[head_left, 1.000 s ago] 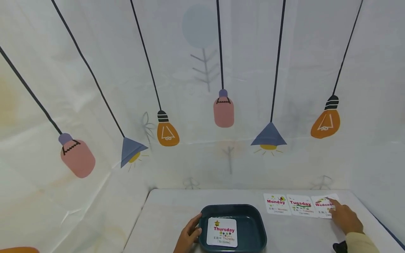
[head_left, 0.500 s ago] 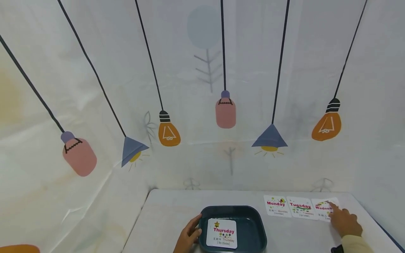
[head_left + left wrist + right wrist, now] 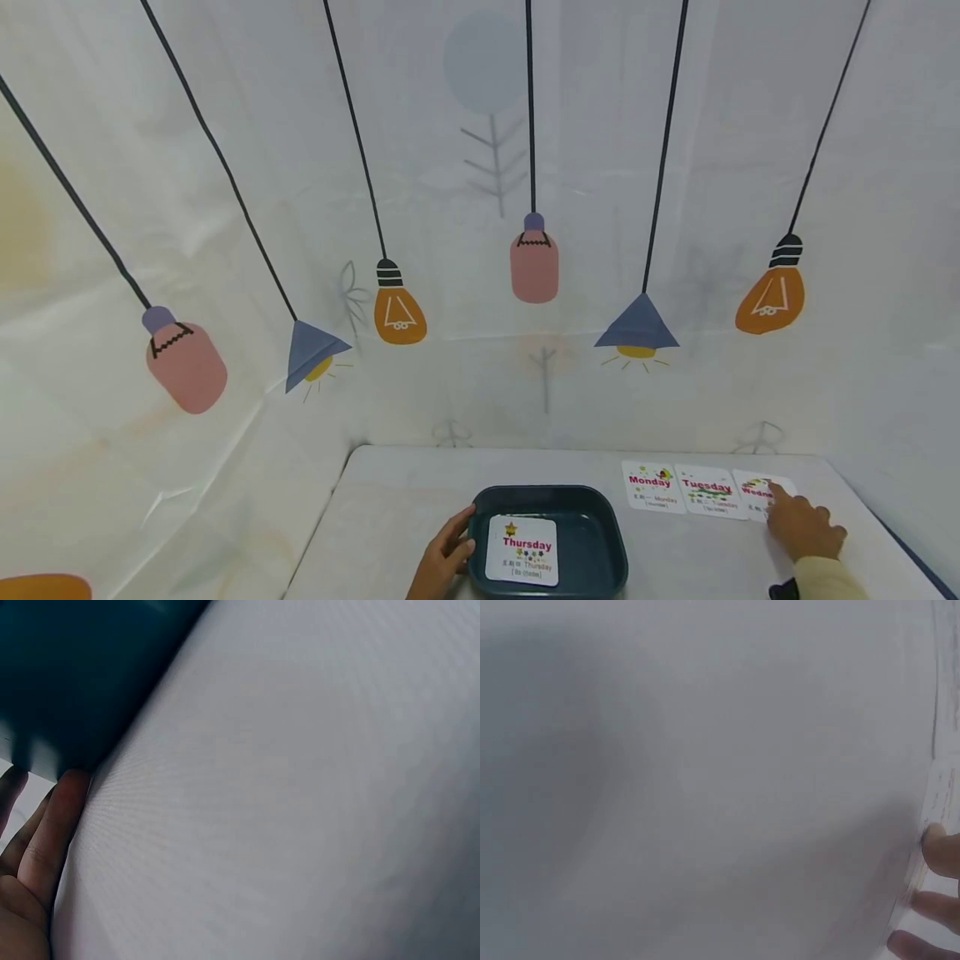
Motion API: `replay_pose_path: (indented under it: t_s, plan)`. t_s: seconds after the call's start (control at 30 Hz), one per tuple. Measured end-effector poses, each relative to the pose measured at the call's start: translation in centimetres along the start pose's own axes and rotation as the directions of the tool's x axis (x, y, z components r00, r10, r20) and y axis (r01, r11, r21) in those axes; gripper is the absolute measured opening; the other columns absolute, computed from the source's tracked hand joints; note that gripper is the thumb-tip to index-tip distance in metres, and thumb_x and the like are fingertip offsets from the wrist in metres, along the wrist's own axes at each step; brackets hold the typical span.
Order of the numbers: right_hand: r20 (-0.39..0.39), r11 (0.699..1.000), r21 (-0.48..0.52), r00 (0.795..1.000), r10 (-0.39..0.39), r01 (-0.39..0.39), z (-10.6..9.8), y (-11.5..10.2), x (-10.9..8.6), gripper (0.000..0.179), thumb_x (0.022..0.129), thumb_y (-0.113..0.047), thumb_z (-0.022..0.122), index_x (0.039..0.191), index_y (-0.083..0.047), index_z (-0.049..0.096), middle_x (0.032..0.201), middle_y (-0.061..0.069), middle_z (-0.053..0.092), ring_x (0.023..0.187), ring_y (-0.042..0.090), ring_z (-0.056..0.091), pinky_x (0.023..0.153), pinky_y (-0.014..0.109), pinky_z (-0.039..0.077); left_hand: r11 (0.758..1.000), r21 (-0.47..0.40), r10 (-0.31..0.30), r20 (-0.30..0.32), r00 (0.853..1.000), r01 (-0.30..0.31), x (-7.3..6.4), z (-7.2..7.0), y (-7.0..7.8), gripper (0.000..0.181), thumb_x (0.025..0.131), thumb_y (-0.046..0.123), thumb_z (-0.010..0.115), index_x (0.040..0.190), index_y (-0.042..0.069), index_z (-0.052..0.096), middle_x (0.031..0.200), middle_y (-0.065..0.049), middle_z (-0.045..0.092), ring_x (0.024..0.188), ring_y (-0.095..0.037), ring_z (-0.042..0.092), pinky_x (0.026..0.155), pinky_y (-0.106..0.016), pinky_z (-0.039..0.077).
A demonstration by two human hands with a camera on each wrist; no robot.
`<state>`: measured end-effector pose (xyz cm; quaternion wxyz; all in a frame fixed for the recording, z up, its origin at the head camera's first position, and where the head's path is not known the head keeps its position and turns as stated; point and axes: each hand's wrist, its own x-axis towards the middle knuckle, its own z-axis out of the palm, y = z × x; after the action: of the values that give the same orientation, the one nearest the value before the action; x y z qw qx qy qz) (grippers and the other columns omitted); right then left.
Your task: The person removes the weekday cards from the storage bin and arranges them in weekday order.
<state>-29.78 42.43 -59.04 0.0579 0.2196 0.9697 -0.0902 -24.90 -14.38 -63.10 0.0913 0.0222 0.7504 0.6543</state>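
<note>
My left hand (image 3: 442,554) rests against the left wall of a dark teal tray (image 3: 588,537), its fingertips at the rim and side. In the left wrist view, fairly straight fingers (image 3: 56,825) touch the tray's lower edge. A white card (image 3: 522,552) reading "Thursday" lies inside, at the tray's left. At the right, my right hand (image 3: 806,525) presses a "Wednesday" card (image 3: 752,492) with an extended index finger, covering its right part. In the right wrist view, fingertips (image 3: 936,904) stand at the card edge. The "Tuesday" card (image 3: 711,502) lies beside it, then the "Monday" card (image 3: 653,497).
The three cards form a row near the back right of the white table (image 3: 420,475). Behind it hangs a pale cloth (image 3: 465,375) printed with lamps and bulbs. The table's left edge shows beside the cloth wall.
My right hand has shifted slightly left over the Wednesday card. The left hand stays at the tray, and the whole head view has moved a little.
</note>
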Motion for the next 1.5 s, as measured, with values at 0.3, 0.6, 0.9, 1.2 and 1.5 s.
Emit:
replay_pose_path:
  t_s: [0.3,0.6,0.9,1.2,1.5]
  plan:
    - [-0.001,0.998,0.057,0.999,0.034,-0.034,0.0,-0.6,-0.5,0.034,0.091,-0.016,0.05,0.118,0.004,0.047,0.106,0.036,0.04,0.096,0.057,0.041,0.079,0.068,0.038,0.998,0.022,0.055,0.019,0.998,-0.056,0.0,-0.2,0.3,0.05,0.092,0.032,0.055,0.139,0.024,0.042,0.147,-0.018,0.037,0.119,-0.035,0.053,0.073,-0.031,0.055]
    - [-0.008,0.977,0.211,0.999,0.043,-0.04,-0.4,-0.9,-1.0,0.043,0.09,-0.016,0.047,0.122,0.009,0.034,0.111,0.04,0.02,0.097,0.064,0.033,0.076,0.071,0.037,1.0,0.006,0.013,0.014,1.0,-0.013,-0.2,-0.1,0.2,0.05,0.09,0.037,0.056,0.138,0.027,0.043,0.148,-0.011,0.037,0.125,-0.031,0.048,0.077,-0.034,0.054]
    - [-0.051,0.981,0.182,0.995,0.083,-0.072,-1.4,-1.3,-2.2,0.049,0.091,-0.023,0.047,0.118,0.015,0.034,0.113,0.042,0.026,0.1,0.061,0.037,0.078,0.069,0.037,0.999,0.031,0.044,0.02,0.999,-0.044,0.0,-0.1,-0.1,0.05,0.09,0.034,0.057,0.138,0.027,0.043,0.148,-0.015,0.036,0.121,-0.034,0.052,0.074,-0.032,0.055]
    - [-0.18,0.981,0.182,0.983,-0.038,0.072,-2.3,-4.0,-3.5,0.044,0.088,-0.023,0.05,0.117,0.01,0.043,0.111,0.037,0.04,0.092,0.051,0.047,0.071,0.067,0.038,0.997,0.012,0.077,0.021,0.997,-0.077,-0.2,-0.2,0.2,0.05,0.091,0.027,0.056,0.139,0.021,0.043,0.146,-0.018,0.037,0.123,-0.038,0.049,0.073,-0.032,0.056]
    - [-0.228,0.916,0.167,0.918,-0.325,0.365,-3.4,-7.8,-5.2,0.03,0.089,-0.018,0.052,0.106,0.006,0.054,0.08,0.013,0.065,0.058,0.016,0.05,0.045,0.03,0.036,0.999,0.036,0.023,0.015,1.0,-0.023,-0.2,-0.1,0.5,0.052,0.09,0.033,0.057,0.139,0.025,0.043,0.147,-0.016,0.036,0.12,-0.034,0.052,0.074,-0.034,0.055]
